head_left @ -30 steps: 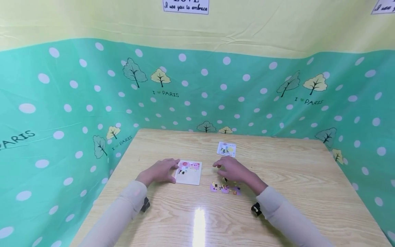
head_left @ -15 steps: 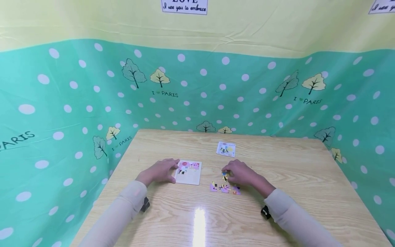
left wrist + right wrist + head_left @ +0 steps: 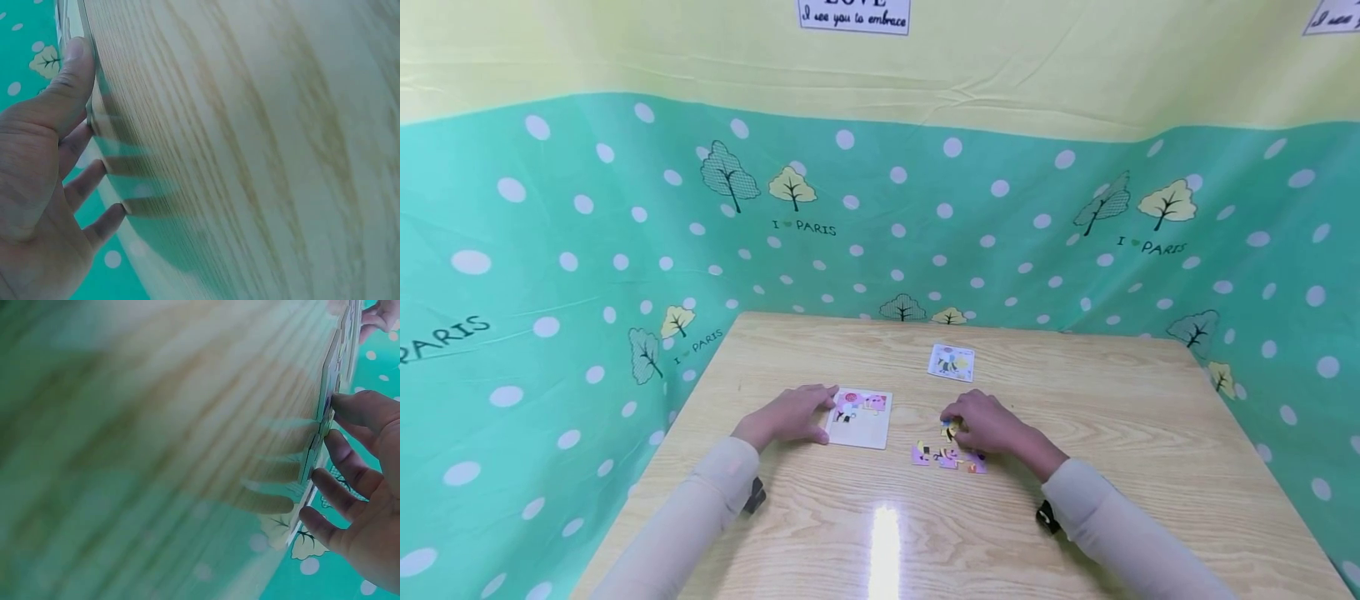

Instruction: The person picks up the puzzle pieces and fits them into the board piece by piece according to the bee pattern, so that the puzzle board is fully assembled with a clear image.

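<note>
1. The loose puzzle pieces (image 3: 948,457) lie right of the board (image 3: 859,433); crowded, they could scatter under a clumsy grab.
2. The right hand (image 3: 988,421) touches them, fingers apart; I cannot tell whether it pinches 1.
3. The left hand (image 3: 790,414), fingers spread, touches the board's left edge; an uneven push might jolt the fitted pieces (image 3: 872,402).

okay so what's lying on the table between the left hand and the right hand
In the head view, going from the left hand: the puzzle board, a bare stretch of table, then a blue-and-yellow puzzle piece by the right hand.
</note>
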A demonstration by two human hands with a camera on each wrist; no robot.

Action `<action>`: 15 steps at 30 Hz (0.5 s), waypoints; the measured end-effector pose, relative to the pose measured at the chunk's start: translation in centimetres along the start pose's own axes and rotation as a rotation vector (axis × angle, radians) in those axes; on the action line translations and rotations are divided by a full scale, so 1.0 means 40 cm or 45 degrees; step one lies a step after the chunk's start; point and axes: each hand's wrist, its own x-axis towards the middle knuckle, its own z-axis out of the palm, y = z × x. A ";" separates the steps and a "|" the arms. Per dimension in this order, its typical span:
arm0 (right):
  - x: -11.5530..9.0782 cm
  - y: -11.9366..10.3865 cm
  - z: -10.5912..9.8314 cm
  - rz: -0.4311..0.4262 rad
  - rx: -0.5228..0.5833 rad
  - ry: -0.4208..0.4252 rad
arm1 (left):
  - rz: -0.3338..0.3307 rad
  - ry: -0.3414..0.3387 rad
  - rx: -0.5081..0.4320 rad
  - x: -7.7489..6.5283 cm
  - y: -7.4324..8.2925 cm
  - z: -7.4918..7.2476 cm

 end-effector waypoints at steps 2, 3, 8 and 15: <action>0.001 0.001 0.000 -0.003 0.001 0.003 | -0.004 -0.001 -0.001 0.001 0.001 0.001; 0.001 0.002 0.000 -0.005 0.001 0.003 | -0.006 -0.002 -0.003 0.001 0.001 0.001; 0.005 0.002 -0.001 0.003 0.014 -0.005 | -0.019 0.000 -0.004 0.000 0.006 -0.001; 0.011 0.001 0.000 -0.005 0.023 0.008 | -0.015 0.003 -0.012 0.000 0.002 0.000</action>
